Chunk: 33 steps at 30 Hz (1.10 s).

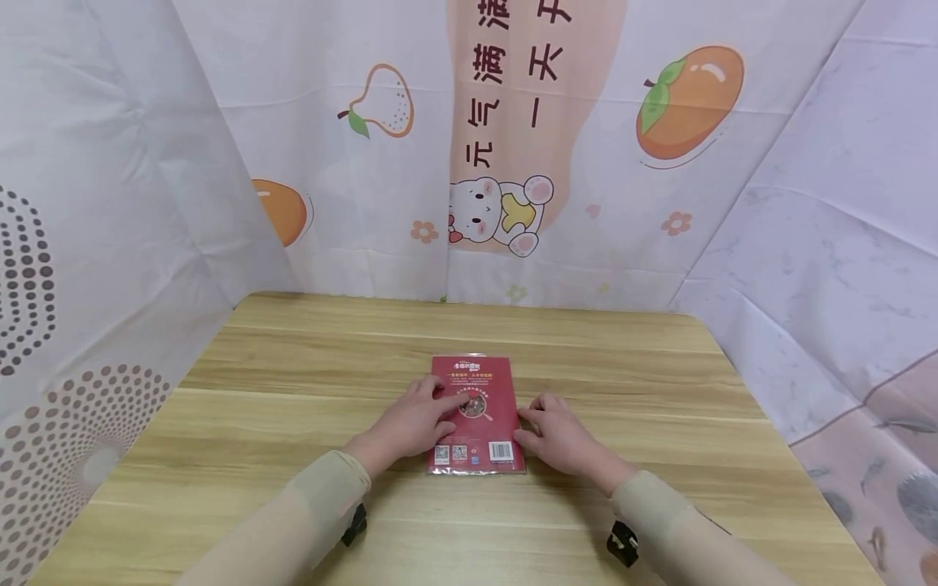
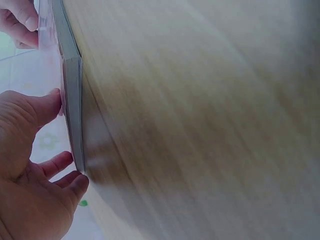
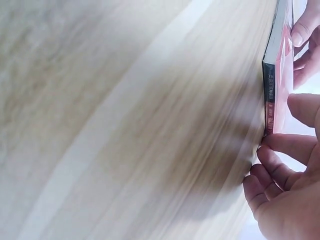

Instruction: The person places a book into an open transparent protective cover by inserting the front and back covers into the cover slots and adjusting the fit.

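Note:
A red paperback book in a clear plastic cover lies flat on the wooden table, its barcode side up. My left hand rests at the book's left edge, with the index finger stretched over the printed round picture and the thumb on the cover. In the left wrist view, other fingertips touch the page edges. On the opposite side, my right hand touches the right edge. The right wrist view shows its fingers bent loosely beside the dark and red spine, fingertips close to the tabletop, thumb near the cover.
The wood-grain table extends around the book on all sides. A white curtain with fruit, flower and cartoon prints hangs behind it, and more patterned cloth hangs at left and right. Black wrist devices sit under both sleeves.

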Available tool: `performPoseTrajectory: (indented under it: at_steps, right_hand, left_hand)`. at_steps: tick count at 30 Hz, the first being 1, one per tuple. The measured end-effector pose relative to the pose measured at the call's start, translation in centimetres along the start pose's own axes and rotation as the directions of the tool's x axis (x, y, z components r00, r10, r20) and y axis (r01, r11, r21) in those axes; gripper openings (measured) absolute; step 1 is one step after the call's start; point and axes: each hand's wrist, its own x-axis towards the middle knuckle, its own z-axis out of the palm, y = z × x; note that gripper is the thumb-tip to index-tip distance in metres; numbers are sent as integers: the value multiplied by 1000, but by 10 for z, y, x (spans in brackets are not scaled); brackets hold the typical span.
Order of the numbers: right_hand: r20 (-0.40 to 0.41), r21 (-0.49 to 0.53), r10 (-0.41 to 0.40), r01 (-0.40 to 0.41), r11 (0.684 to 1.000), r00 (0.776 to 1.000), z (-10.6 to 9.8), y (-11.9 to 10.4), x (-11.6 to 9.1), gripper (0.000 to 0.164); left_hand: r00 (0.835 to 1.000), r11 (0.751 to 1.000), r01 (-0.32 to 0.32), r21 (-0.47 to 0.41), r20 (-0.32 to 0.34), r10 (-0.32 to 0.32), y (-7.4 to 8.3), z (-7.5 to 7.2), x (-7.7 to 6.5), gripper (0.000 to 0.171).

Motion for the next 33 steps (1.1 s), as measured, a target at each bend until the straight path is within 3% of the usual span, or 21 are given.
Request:
performPoseTrajectory:
  at_steps: [5,10,18,28,33]
  right_hand:
    - [53,183,82,-91,979,995,-3,0,-1,49]
    - [172,411,141,-201,889,975,-10,3,-2,54]
    - [290,534,116,-261,804,950,-19,7,-7,49]
    - [316,685,55,-267,677,947,-21,10,-12,48]
    - [312,722,28,-256,643,950,-23,11,-13,44]
  left_hand:
    - [1000,1000,-1,12,18,1,-1,2,1,49]
    - [999,999,-23,35,32,22,2,1,2,50]
    - [999,999,-28,36,42,26,7,-1,1,53]
    - [1000,1000,-16,18,26,15,10,-1,2,54]
    - [1000,1000,5,-25,9,-5,10,1,2,46]
